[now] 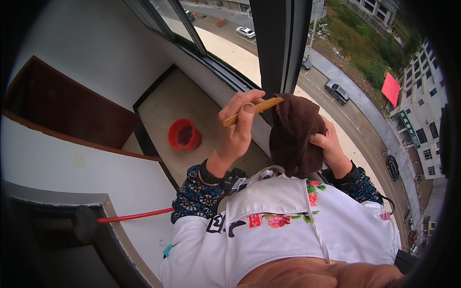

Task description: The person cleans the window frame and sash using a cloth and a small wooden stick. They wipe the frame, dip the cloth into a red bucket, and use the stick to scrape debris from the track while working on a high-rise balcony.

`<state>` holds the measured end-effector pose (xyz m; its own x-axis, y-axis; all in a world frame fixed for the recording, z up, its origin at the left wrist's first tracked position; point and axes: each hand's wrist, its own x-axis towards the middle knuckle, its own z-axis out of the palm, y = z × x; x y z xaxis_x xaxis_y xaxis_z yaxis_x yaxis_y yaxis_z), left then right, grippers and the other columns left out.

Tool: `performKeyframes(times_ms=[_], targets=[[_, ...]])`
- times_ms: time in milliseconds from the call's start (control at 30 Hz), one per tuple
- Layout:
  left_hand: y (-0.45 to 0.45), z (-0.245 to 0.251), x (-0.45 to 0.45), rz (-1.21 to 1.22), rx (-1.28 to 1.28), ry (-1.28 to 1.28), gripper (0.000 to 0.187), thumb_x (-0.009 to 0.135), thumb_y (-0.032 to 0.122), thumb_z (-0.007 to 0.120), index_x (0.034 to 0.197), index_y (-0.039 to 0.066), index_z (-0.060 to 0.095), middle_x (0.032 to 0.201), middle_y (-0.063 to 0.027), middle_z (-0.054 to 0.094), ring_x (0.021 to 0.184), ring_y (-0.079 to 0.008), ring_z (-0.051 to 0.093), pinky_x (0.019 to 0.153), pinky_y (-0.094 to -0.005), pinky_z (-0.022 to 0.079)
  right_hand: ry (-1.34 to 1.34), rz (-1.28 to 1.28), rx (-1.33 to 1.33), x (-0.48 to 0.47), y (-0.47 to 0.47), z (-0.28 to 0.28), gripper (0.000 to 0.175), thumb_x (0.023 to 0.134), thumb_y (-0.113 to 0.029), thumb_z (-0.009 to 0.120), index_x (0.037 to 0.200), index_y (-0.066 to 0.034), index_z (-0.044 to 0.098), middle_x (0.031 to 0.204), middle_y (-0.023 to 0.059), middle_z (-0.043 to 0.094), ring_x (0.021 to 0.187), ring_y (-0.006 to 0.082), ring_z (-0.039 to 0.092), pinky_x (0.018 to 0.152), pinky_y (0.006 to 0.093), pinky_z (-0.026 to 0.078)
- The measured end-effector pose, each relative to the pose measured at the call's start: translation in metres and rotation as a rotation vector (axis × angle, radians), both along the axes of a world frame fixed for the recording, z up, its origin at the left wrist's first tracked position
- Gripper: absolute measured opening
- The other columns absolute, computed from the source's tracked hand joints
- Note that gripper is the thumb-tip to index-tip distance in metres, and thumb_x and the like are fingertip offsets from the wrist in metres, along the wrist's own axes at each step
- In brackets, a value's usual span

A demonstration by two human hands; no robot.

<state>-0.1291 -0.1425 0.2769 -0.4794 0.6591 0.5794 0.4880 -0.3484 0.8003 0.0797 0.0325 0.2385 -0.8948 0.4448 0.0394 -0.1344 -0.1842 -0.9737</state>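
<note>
My left hand (236,124) grips a flat wooden stick (257,111), perhaps bamboo, between thumb and fingers. The stick's tip touches a dark brown cloth (297,133) near its upper left edge. Bunched and hanging down, the cloth is held from the right side by my right hand (331,145), whose thumb lies on its front. Both hands are raised in front of my chest, close to the dark window frame (277,46). Part of my right hand's fingers is hidden behind the cloth.
A red bucket (184,135) with dark liquid stands on the floor below left. Beyond the window sill, a street (345,126) with parked cars lies far below. A brown doorway (72,104) opens at left, and a red pole (135,215) juts beside my left arm.
</note>
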Motion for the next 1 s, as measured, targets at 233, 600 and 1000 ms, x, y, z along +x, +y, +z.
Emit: performKeyframes(times_ms=[233,600,1000], targets=[[-0.082,-0.096,-0.06,0.317,0.023,-0.64,0.043,0.109,0.034,0.037,0.119,0.0,0.061,0.115,-0.0098,0.064,0.097,-0.0206,0.066,0.09,-0.0342,0.051,0.169,-0.093,-0.024,-0.058,0.151,0.022,0.057,0.085,-0.023,0.066,0.133,0.0044,0.052,0.125,0.015,0.064,0.112,0.0253,0.064,0.101,0.0365,0.05],[-0.142,-0.211,-0.024,0.55,-0.336,-0.954,0.043,0.108,0.039,0.042,0.117,0.002,0.062,0.108,-0.0093,0.066,0.083,-0.0174,0.069,0.075,-0.0286,0.053,0.023,-0.079,0.152,-0.333,0.241,-0.004,0.041,0.086,-0.016,0.069,0.122,0.0024,0.061,0.112,0.0124,0.068,0.099,0.0212,0.067,0.091,0.0351,0.054],[-0.156,-0.249,-0.008,0.601,-0.532,-1.228,0.04,0.107,0.04,0.046,0.111,0.005,0.066,0.089,-0.0074,0.07,0.075,-0.0125,0.069,0.065,-0.0236,0.052,-0.33,0.208,1.488,-0.44,0.182,-0.06,0.073,0.069,-0.032,0.071,0.138,-0.0154,0.053,0.123,0.0136,0.066,0.119,0.037,0.055,0.102,0.0427,0.047]])
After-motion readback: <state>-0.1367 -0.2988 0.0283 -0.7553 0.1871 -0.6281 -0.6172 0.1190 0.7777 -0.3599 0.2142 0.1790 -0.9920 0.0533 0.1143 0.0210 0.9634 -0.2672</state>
